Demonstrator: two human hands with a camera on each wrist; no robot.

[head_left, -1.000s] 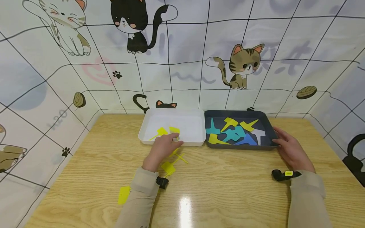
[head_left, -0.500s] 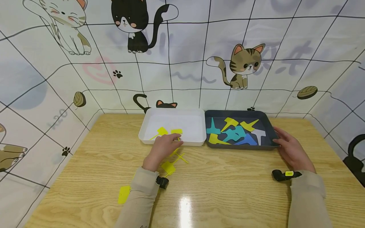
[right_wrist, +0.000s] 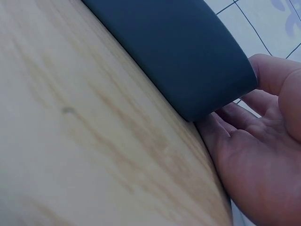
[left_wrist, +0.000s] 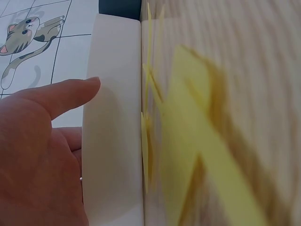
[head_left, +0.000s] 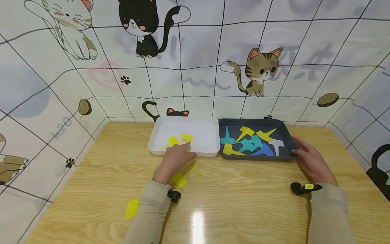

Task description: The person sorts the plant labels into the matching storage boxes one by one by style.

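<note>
My left hand (head_left: 175, 158) reaches over the front rim of the white tray (head_left: 204, 130), its fingers just above the tray floor. By its fingertips lies a yellow T-shaped plant label (head_left: 187, 137); a second yellow label (head_left: 173, 140) rests left of it. In the left wrist view the thumb of my left hand (left_wrist: 42, 136) is straight, and the other fingers are mostly hidden behind the tray wall. My right hand (head_left: 313, 161) rests against the right end of the dark grey tray (head_left: 256, 158), fingers loosely bent, thumb at the front corner.
Inside the dark tray lie several labels, among them a teal one (head_left: 227, 136), a blue one (head_left: 265, 149) and a white one (head_left: 276, 145). More yellow labels (head_left: 179, 180) lie on the wooden table (head_left: 243, 203), one (head_left: 132, 209) beside the left sleeve. A cat-print cloth (head_left: 198, 51) stands behind.
The yellow label that my left hand pinched has come down into the white tray and lies apart from the fingertips, which have loosened. The right hand has stayed at the dark tray.
</note>
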